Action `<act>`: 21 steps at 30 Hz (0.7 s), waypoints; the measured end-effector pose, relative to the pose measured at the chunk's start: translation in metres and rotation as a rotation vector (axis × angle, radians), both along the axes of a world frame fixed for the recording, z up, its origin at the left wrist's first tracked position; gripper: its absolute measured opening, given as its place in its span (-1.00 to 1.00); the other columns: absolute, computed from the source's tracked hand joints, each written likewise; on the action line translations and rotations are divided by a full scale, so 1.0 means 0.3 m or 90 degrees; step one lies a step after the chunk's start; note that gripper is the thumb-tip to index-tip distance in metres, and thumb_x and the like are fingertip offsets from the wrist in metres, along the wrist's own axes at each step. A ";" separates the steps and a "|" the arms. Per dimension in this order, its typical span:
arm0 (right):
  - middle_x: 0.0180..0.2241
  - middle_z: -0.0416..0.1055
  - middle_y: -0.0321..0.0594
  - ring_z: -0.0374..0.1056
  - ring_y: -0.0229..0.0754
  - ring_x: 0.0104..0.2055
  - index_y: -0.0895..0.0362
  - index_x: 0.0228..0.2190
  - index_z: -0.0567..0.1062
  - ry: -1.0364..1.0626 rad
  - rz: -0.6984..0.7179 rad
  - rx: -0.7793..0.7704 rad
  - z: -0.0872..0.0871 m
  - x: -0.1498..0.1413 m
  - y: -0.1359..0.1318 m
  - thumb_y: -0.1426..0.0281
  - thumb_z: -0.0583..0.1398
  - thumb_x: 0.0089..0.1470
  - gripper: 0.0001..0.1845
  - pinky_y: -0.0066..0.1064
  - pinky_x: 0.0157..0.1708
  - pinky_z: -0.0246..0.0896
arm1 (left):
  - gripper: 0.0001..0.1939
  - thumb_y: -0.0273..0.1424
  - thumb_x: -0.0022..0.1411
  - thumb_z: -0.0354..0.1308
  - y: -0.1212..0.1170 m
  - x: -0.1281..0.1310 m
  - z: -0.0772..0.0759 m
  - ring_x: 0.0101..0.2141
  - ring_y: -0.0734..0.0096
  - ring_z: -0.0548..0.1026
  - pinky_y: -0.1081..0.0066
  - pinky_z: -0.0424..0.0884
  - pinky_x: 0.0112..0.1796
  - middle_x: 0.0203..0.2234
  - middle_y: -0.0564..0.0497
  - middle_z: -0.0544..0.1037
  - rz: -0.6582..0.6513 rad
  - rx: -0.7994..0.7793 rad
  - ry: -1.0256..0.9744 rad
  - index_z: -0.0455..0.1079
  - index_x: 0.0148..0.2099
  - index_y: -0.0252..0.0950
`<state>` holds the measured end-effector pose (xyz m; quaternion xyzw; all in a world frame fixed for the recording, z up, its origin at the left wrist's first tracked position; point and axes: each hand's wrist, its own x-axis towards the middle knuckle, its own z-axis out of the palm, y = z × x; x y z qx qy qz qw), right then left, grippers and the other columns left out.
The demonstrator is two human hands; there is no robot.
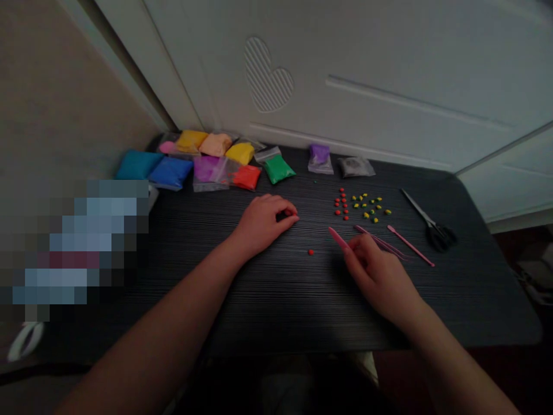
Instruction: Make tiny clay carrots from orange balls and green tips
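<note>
My left hand rests at the middle of the dark table, thumb and forefinger pinched together. A bit of red clay shows at those fingertips, mostly hidden. In my right hand is a pink clay knife, its flat blade pointing away to the left. One small red clay ball lies on the table between the two hands. Pink tweezers lie just beyond the right hand, partly behind it, with a thin pink clay tool to their right.
Several red pieces and several yellow-green pieces are grouped beyond my right hand. Scissors lie at the right. Bags of coloured clay, including a green one and a purple one, line the table's back edge.
</note>
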<state>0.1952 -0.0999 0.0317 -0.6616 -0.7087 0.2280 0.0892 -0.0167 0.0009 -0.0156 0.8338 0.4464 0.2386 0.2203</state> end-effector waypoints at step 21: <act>-0.62 0.32 -0.30 0.29 -0.22 -0.57 0.10 -0.45 0.20 -0.300 0.043 -0.002 -0.034 -0.042 0.016 0.27 -0.14 0.13 -0.76 -0.46 -0.59 -0.23 | -0.83 -0.28 0.09 0.05 -0.003 0.003 -0.001 -0.33 0.38 0.35 0.36 0.20 -0.30 -0.43 0.06 0.46 0.002 0.026 0.004 0.39 -0.33 -0.24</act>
